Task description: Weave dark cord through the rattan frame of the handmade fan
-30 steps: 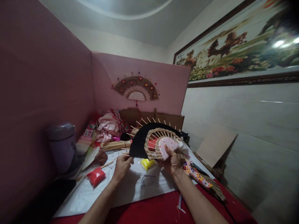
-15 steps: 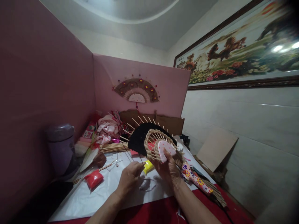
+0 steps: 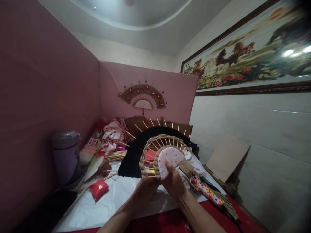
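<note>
The right hand (image 3: 174,183) is clamping its fingers on the fan (image 3: 138,142); below the fan, the left hand (image 3: 147,189) is showing fingers too hidden to tell.

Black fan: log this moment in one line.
right hand: grips black fan at pink base | left hand: at lower edge, grip hidden | red packet: on white sheet

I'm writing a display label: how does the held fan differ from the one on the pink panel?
The held fan has a plain black band; the panel fan's is brown with small flowers. The held fan's stick tips look bare; the panel fan's carry small balls. The held fan tilts in the right hand; the panel fan lies flat against the pink panel. Both have a half-round, pale, dotted base.
</note>
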Demonstrator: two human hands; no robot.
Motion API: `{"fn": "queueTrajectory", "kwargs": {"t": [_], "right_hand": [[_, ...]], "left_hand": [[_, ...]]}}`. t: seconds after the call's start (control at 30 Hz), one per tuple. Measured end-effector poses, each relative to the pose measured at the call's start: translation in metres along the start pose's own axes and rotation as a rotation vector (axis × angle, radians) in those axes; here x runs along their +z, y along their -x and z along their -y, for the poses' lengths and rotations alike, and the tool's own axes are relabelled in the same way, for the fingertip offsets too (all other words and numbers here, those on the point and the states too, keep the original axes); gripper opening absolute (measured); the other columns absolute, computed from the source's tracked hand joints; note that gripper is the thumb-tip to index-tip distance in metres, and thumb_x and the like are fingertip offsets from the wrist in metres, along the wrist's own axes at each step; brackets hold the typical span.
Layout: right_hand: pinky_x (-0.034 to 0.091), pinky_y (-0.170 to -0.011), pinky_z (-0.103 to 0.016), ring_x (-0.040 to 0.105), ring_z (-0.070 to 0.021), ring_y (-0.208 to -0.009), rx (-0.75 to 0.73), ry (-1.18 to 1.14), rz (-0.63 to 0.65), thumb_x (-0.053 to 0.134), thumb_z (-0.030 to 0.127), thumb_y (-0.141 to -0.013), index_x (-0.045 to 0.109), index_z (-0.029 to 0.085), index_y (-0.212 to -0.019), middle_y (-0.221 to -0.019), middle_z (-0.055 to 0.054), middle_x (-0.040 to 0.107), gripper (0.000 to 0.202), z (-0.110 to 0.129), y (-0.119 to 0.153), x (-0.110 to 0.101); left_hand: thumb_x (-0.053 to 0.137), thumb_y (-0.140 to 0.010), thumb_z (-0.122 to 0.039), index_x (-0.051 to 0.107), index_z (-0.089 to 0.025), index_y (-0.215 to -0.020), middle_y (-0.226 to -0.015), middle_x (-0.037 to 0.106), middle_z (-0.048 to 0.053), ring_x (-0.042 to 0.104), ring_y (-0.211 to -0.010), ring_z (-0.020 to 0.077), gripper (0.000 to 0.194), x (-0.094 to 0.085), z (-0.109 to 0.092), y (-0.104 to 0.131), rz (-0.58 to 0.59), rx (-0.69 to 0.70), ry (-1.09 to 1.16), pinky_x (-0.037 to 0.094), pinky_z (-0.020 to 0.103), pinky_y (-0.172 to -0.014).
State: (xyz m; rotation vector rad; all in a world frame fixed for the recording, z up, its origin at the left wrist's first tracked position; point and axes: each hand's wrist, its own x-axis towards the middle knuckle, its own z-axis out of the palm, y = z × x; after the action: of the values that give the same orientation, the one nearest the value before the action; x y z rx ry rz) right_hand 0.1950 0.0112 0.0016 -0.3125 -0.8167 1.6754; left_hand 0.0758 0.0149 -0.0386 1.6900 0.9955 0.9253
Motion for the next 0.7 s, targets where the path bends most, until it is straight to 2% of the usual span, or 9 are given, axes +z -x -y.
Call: {"fn": "queueTrajectory", "kwargs": {"t": [0.1,0.2,0.27,0.33,0.4,0.5,0.53,0.63,0.7], "right_hand": [[0.049,-0.070,-0.036,0.063,-0.0220,-0.079,0.054,0.017,-0.006,0.050,0.038,-0.080,0.062,0.014,-0.097,-0.078,-0.007,0.068,0.032,0.000,0.002,-0.002],[0.050,-0.065,-0.036,0.063,-0.0226,-0.076,0.117,0.025,-0.018,0.049,0.045,-0.079,0.062,0.013,-0.096,-0.077,-0.008,0.068,0.038,0.001,0.003,-0.004],[0.050,-0.066,-0.036,0.064,-0.0222,-0.076,0.074,0.020,-0.041,0.050,0.044,-0.079,0.062,0.014,-0.097,-0.078,-0.008,0.069,0.037,0.002,0.003,-0.004],[0.050,-0.069,-0.036,0.064,-0.0214,-0.078,-0.005,0.008,-0.069,0.052,0.041,-0.078,0.061,0.015,-0.099,-0.081,-0.007,0.069,0.034,0.002,0.001,-0.002],[0.051,-0.073,-0.036,0.063,-0.0204,-0.081,-0.069,-0.005,-0.096,0.054,0.038,-0.078,0.061,0.016,-0.101,-0.083,-0.006,0.069,0.032,0.003,-0.002,-0.001],[0.050,-0.079,-0.033,0.063,-0.0184,-0.085,-0.172,-0.017,-0.186,0.060,0.034,-0.074,0.061,0.018,-0.101,-0.085,-0.003,0.069,0.032,0.007,-0.008,-0.003],[0.050,-0.080,-0.032,0.063,-0.0176,-0.086,-0.215,-0.019,-0.232,0.062,0.033,-0.071,0.061,0.019,-0.101,-0.085,-0.002,0.068,0.033,0.008,-0.010,-0.005],[0.051,-0.081,-0.028,0.063,-0.0156,-0.085,-0.306,-0.022,-0.339,0.068,0.030,-0.066,0.061,0.019,-0.099,-0.083,0.000,0.068,0.036,0.012,-0.013,-0.011],[0.051,-0.081,-0.027,0.063,-0.0153,-0.085,-0.314,-0.016,-0.359,0.069,0.030,-0.065,0.061,0.018,-0.097,-0.082,0.000,0.068,0.036,0.012,-0.014,-0.013]], "left_hand": [[0.052,-0.070,-0.036,0.056,-0.016,-0.051,-0.046,0.046,-0.002,0.040,-0.048,0.0109,0.028,0.006,-0.001,0.002,0.030,0.019,0.014,0.029,0.024,-0.049],[0.051,-0.069,-0.035,0.055,-0.016,-0.051,-0.044,0.044,-0.002,0.040,-0.046,0.0109,0.026,0.010,0.000,-0.002,0.029,-0.057,0.065,0.030,0.025,-0.048],[0.051,-0.068,-0.035,0.054,-0.015,-0.050,-0.042,0.042,-0.003,0.039,-0.044,0.0100,0.027,0.010,0.002,-0.006,0.018,-0.112,0.092,0.029,0.024,-0.047],[0.053,-0.066,-0.033,0.056,-0.015,-0.052,-0.046,0.045,-0.002,0.039,-0.044,0.0093,0.023,0.006,0.005,-0.010,-0.023,-0.091,0.088,0.028,0.024,-0.046],[0.055,-0.062,-0.027,0.061,-0.015,-0.061,-0.055,0.051,-0.001,0.043,-0.047,0.0097,0.013,-0.002,0.006,-0.012,-0.145,-0.025,0.100,0.029,0.023,-0.046],[0.054,-0.060,-0.021,0.062,-0.016,-0.070,-0.061,0.056,0.000,0.047,-0.053,0.0114,0.014,-0.022,0.000,-0.010,-0.481,0.108,0.218,0.033,0.022,-0.048],[0.053,-0.058,-0.019,0.061,-0.016,-0.065,-0.059,0.055,0.000,0.045,-0.053,0.0108,0.012,-0.030,-0.005,-0.009,-0.585,0.159,0.275,0.032,0.022,-0.048],[0.054,-0.057,-0.017,0.060,-0.015,-0.072,-0.062,0.059,0.000,0.042,-0.050,0.0090,0.016,-0.053,-0.020,-0.004,-0.726,0.181,0.545,0.029,0.021,-0.045],[0.058,-0.058,-0.018,0.060,-0.015,-0.080,-0.068,0.061,0.001,0.045,-0.053,0.0093,0.023,-0.064,-0.028,-0.002,-0.737,0.182,0.703,0.030,0.020,-0.045]]}}
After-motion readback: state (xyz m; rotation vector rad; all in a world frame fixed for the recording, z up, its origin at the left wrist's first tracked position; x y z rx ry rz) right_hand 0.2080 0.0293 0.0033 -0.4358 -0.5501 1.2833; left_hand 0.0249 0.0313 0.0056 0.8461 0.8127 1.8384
